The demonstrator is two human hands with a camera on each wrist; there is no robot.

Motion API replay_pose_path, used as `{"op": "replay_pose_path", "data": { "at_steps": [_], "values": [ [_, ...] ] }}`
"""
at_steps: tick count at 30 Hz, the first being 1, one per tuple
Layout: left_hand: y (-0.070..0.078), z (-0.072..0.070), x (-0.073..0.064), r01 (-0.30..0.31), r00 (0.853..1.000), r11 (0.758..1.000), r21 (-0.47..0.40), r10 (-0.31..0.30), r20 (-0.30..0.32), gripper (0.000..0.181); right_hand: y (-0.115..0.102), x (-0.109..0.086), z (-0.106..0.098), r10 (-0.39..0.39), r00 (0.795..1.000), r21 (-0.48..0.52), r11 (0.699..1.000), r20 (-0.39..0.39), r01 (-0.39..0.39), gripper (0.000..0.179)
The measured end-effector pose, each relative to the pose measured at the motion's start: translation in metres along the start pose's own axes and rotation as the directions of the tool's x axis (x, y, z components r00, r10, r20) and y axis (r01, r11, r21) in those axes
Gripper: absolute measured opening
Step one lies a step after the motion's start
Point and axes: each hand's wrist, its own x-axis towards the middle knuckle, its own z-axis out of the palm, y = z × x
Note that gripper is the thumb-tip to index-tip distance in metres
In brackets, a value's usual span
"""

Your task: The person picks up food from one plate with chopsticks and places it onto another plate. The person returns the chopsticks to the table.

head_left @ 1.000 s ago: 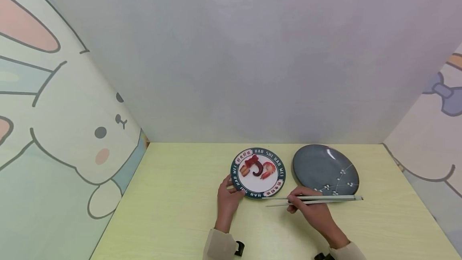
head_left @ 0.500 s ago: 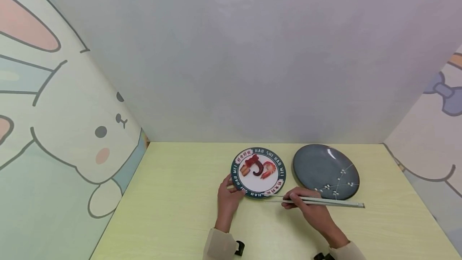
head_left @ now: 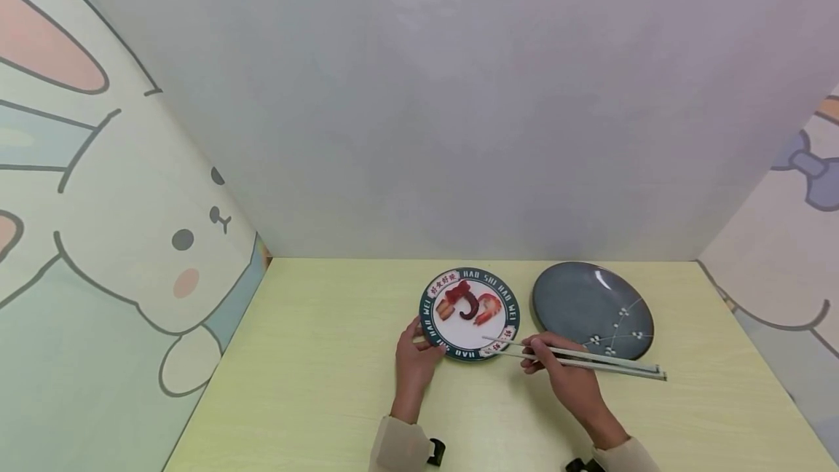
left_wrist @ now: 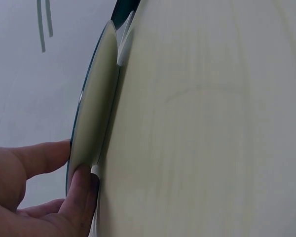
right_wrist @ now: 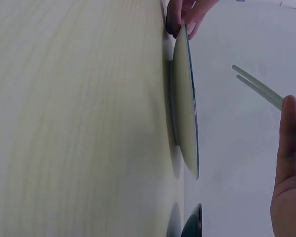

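My left hand [head_left: 416, 370] pinches the near left rim of a round white plate [head_left: 452, 330] with a dark green lettered border. In the left wrist view the thumb lies on the upper side and fingers [left_wrist: 76, 197] reach under the rim. On the plate lie a shrimp [head_left: 487, 309], a dark curled tentacle-like piece [head_left: 470, 304], a red piece [head_left: 458, 290] and a small tan-orange piece [head_left: 445, 309]. My right hand [head_left: 570, 381] holds a pair of pale chopsticks [head_left: 609, 363], their tips slightly apart above the plate's near right part. The tips hold nothing.
A larger dark grey-blue plate [head_left: 577, 304] with a white blossom pattern stands on the right, just beyond my right hand. Both plates rest on a pale wooden table [head_left: 314, 363]. A grey wall [head_left: 459, 130] rises behind, with printed panels at both sides.
The chopstick tips have moved from the near side of the white plate to over its border and inner edge. The left hand and both plates have stayed put.
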Motion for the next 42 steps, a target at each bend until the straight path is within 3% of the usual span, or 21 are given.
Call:
{"op": "replay_pose_path", "data": {
  "at_steps": [16,32,42],
  "values": [
    [0.000,0.001,-0.001,-0.010,1.000,1.000,0.004,0.010,-0.009,0.078,0.002,0.010,0.007,0.077,0.991,-0.024,0.997,-0.113,-0.080,0.025],
    [-0.001,0.002,-0.001,-0.035,0.999,0.999,-0.005,0.035,-0.019,0.077,0.003,0.024,0.006,0.083,0.991,-0.044,0.995,-0.103,-0.088,0.027],
    [-0.002,0.002,-0.001,-0.035,0.999,0.999,0.005,0.035,-0.023,0.078,0.005,0.031,0.006,0.150,0.973,-0.034,0.987,-0.173,-0.158,0.028]
  ]
}}
